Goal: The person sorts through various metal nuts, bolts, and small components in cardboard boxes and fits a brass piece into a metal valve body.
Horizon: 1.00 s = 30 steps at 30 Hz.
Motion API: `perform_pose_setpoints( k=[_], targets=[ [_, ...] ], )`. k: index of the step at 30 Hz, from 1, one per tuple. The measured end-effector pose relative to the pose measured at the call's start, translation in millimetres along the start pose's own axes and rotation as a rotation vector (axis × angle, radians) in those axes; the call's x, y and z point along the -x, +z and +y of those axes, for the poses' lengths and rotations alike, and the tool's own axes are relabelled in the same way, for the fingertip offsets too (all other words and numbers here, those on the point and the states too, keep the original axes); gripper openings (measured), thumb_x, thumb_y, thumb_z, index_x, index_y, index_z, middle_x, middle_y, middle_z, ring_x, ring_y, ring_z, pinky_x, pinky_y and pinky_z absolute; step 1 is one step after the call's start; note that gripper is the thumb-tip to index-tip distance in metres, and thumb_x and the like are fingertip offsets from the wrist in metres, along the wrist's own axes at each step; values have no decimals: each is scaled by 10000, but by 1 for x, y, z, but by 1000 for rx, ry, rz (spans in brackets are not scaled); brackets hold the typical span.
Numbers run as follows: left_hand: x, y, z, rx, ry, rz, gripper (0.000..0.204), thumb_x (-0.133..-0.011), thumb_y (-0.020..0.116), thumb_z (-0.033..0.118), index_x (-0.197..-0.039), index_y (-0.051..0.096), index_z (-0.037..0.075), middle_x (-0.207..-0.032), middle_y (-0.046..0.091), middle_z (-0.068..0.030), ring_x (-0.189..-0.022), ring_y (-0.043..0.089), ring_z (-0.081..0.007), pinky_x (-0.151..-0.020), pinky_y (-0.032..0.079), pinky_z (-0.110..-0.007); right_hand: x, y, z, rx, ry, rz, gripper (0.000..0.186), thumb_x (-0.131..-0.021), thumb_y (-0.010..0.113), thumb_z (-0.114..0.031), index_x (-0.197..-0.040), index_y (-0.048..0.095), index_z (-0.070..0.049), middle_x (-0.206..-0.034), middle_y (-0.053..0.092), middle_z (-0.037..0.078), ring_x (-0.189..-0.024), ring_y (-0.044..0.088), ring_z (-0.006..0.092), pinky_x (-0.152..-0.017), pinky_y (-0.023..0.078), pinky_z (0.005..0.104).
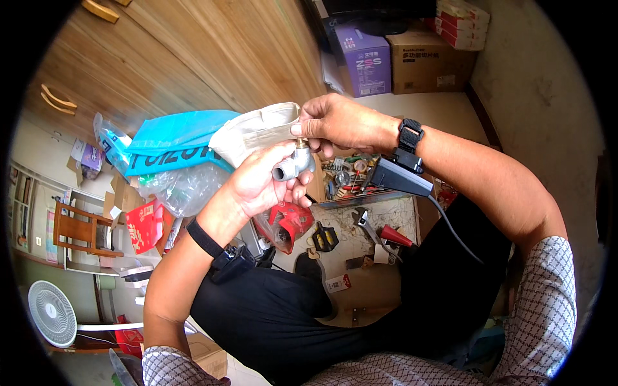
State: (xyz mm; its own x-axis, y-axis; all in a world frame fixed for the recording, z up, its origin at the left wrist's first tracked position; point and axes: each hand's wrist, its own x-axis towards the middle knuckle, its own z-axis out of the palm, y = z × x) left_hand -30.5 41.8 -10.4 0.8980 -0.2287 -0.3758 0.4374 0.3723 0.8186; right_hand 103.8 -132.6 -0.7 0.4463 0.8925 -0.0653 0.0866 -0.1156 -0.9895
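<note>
A grey metal valve body [288, 170] with a round open end sits in my left hand [248, 183], whose fingers and thumb are wrapped round it. From its top rises a brass stem [301, 143]. My right hand [347, 122] closes on the upper end of this stem, thumb and index finger pinched together. The fingers cover the stem's tip, so I cannot see its full shape. Both hands are raised above my lap, near a cream cloth bag [254, 132].
Below lie a tray of assorted tools [347, 177], an adjustable wrench [367, 225], a red plastic bag [293, 222] and a black-and-yellow item [325, 238]. Left are a blue bag [180, 132] and clear plastic [193, 186]. Boxes [425, 61] stand behind; a white fan [51, 312] stands far left.
</note>
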Motion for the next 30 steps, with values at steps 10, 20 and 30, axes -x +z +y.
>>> perform_pose_setpoints(
  k=[10, 20, 30],
  targets=[
    [-1, 0, -3, 16, -22, 33, 305, -1036, 444, 345, -1184, 507, 86, -841, 594, -107, -649, 593, -190, -671, 590, -431, -2, -1, 1, 156, -96, -25, 187, -957, 645, -178, -891, 633, -3, -698, 606, 21, -556, 521, 62, -485, 416, 218],
    [-3, -4, -4, -4, -23, 45, 308, -1039, 438, 362, -1186, 519, 104, -829, 582, -82, -685, 597, -178, -692, 585, -430, 2, -2, -3, 112, 27, -13, 232, -972, 622, -235, -924, 637, -9, -722, 602, 9, -564, 511, 62, -481, 403, 212],
    [-1, -3, -1, 8, -5, 43, 294, -1033, 469, 345, -1176, 522, 94, -832, 591, -96, -668, 595, -191, -668, 586, -438, 2, -3, -5, 182, -86, -43, 217, -962, 587, -178, -857, 631, 7, -730, 618, 36, -603, 539, 100, -570, 456, 264]
  ],
)
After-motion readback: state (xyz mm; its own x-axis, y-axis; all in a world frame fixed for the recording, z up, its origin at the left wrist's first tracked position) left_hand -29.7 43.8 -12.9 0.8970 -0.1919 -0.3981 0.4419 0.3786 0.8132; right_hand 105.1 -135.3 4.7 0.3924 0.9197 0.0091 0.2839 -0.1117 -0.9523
